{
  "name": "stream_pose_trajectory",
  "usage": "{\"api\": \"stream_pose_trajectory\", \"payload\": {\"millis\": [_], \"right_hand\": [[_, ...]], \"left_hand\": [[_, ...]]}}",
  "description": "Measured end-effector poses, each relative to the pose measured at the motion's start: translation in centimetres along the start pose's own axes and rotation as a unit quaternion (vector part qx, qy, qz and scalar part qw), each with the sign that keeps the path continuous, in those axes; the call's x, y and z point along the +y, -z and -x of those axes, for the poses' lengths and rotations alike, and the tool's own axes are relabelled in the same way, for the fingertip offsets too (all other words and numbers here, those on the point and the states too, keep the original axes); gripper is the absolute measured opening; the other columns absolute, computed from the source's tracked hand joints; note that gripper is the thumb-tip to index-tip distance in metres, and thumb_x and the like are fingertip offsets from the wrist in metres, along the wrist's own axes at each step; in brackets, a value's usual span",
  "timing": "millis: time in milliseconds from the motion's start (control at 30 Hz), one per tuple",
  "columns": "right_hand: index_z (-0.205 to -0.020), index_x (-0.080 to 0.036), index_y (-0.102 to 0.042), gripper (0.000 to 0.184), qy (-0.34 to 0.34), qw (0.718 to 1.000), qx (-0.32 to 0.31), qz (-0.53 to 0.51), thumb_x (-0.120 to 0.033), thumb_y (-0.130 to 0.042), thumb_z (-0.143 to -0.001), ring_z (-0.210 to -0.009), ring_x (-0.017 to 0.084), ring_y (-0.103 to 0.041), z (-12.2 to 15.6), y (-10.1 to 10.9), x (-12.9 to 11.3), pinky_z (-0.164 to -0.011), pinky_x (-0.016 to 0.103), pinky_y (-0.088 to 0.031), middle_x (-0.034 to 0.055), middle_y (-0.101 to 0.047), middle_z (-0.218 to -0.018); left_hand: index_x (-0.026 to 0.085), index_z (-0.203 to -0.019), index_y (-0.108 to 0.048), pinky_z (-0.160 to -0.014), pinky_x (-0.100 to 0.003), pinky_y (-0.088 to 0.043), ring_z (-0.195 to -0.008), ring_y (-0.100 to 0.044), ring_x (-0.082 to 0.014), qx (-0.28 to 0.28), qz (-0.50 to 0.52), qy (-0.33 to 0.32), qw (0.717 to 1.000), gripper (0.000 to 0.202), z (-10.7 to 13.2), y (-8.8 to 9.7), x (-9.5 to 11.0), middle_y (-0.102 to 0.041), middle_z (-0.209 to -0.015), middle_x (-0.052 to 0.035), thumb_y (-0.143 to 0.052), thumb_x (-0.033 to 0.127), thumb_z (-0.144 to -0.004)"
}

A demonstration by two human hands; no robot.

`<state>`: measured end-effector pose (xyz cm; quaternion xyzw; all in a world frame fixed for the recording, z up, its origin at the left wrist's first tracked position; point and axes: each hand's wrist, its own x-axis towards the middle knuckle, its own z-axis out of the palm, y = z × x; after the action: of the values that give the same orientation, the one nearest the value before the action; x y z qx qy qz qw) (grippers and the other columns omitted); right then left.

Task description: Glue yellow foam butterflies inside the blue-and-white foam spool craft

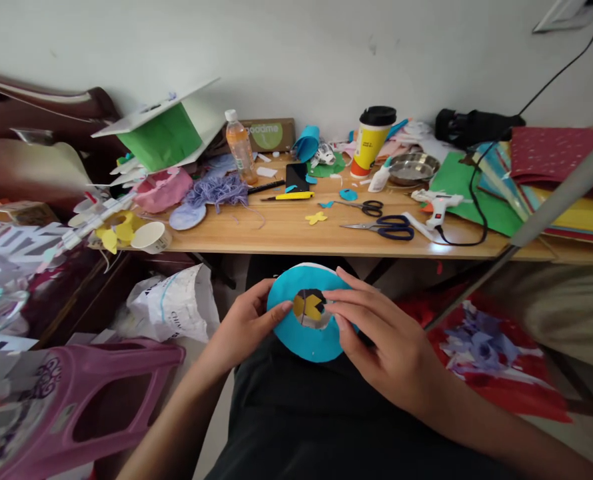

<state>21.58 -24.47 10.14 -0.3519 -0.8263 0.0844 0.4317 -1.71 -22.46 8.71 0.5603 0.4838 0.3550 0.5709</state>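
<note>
Head view: at lower centre of the frame, both hands are gripping a blue paper disc [306,330] over the lap, the left hand [244,323] pinching its edge, the right hand [384,347] pressing a yellow-and-black piece [310,305] at its middle. Judging by this, the piece is being fixed; firm pressing comes next. The disc's right edge is hidden; the cluttered worktop [286,233] is lying above.

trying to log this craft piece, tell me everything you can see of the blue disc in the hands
The blue disc is a flat round piece, paper or foam by its look, with a white backing edge along the top. A rough hole at its centre shows yellow and dark pieces. It is held tilted over the lap, left hand gripping its left edge, right hand fingers on its centre.
</note>
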Motion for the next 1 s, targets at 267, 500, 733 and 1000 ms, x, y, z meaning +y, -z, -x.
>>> {"api": "stream_pose_trajectory", "payload": {"millis": [267, 500, 733, 1000], "right_hand": [[-0.115, -0.017, -0.067, 0.028, 0.009, 1.0, -0.013, -0.002, -0.007, -0.056, -0.091, -0.132, 0.031, -0.057, 0.15, -0.31, 0.28, -0.104, 0.051, -0.056, 0.0118, -0.071, -0.116], [-0.12, -0.019, -0.065, 0.033, 0.018, 1.0, -0.025, 0.001, -0.006, -0.055, -0.091, -0.132, 0.03, -0.056, 0.18, -0.24, 0.23, -0.104, 0.051, -0.055, 0.0106, -0.07, -0.117], [-0.117, -0.016, -0.065, 0.031, 0.022, 0.999, -0.031, -0.003, -0.005, -0.057, -0.09, -0.133, 0.031, -0.055, 0.13, -0.31, 0.15, -0.107, 0.049, -0.054, 0.0109, -0.07, -0.117], [-0.118, -0.015, -0.064, 0.031, 0.023, 0.999, -0.046, -0.01, -0.003, -0.057, -0.09, -0.135, 0.03, -0.051, 0.27, -0.32, 0.25, -0.11, 0.048, -0.05, 0.0111, -0.069, -0.118]], "left_hand": [[0.019, -0.119, -0.06, -0.085, -0.034, -0.056, -0.1, -0.064, -0.0221, -0.018, 0.016, -0.009, 1.0, 0.04, 0.15, 0.24, -0.42, -0.068, -0.111, -0.0082, -0.064, 0.046, -0.091], [0.019, -0.102, -0.058, -0.07, -0.025, -0.051, -0.081, -0.057, -0.0137, -0.029, 0.018, -0.02, 0.999, 0.031, 0.13, 0.34, -0.17, -0.06, -0.09, -0.0006, -0.066, 0.046, -0.09], [0.021, -0.107, -0.053, -0.047, -0.022, -0.052, -0.062, -0.06, -0.0128, -0.048, -0.008, 0.039, 0.998, 0.043, 0.01, 0.09, 0.25, -0.06, -0.083, 0.0023, -0.073, 0.05, -0.082], [0.021, -0.102, -0.053, -0.041, -0.02, -0.053, -0.053, -0.061, -0.0108, -0.029, -0.007, 0.054, 0.998, 0.04, 0.14, -0.02, -0.01, -0.06, -0.076, 0.0052, -0.074, 0.048, -0.081]]}}
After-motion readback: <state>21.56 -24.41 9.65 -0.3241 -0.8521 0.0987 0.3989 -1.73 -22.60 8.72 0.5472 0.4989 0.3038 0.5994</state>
